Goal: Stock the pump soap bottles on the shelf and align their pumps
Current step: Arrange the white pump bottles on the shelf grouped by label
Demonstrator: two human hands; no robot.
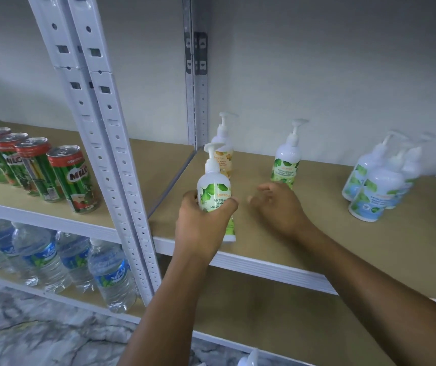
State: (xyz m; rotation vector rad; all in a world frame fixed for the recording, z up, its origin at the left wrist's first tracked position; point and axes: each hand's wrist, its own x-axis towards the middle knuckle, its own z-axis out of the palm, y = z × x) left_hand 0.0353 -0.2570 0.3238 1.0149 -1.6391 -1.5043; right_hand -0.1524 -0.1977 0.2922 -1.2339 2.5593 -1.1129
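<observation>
at far left a row of milo cans [71, 178] stands on a neighbouring shelf board, with water bottles [111, 273] on the board below. two white slotted posts [111, 143] divide that bay from the brown shelf [317, 233] on the right.

near the shelf's left front edge, the left hand [201, 225] is wrapped round the lower body of a green bottle [212, 186], thumb on one side and fingers on the other. the bottle is upright, leaning slightly, and its base is at the shelf's near edge; whether it rests on the board cannot be told. just behind it, farther back, an orange bottle [224, 157] stands with its pump spout pointing right.

to the right, the right hand [277, 204] hovers low over the shelf with fingers spread and loosely bent, holding nothing. just beyond its fingertips a second green bottle [286, 161] stands upright, its spout also pointing right.

well to the right, a tight cluster of blue bottles [375, 188] stands on the shelf, blurred, so their spout directions are unclear.

at the bottom edge, a white pump top [249, 359] shows below the lower shelf.
</observation>
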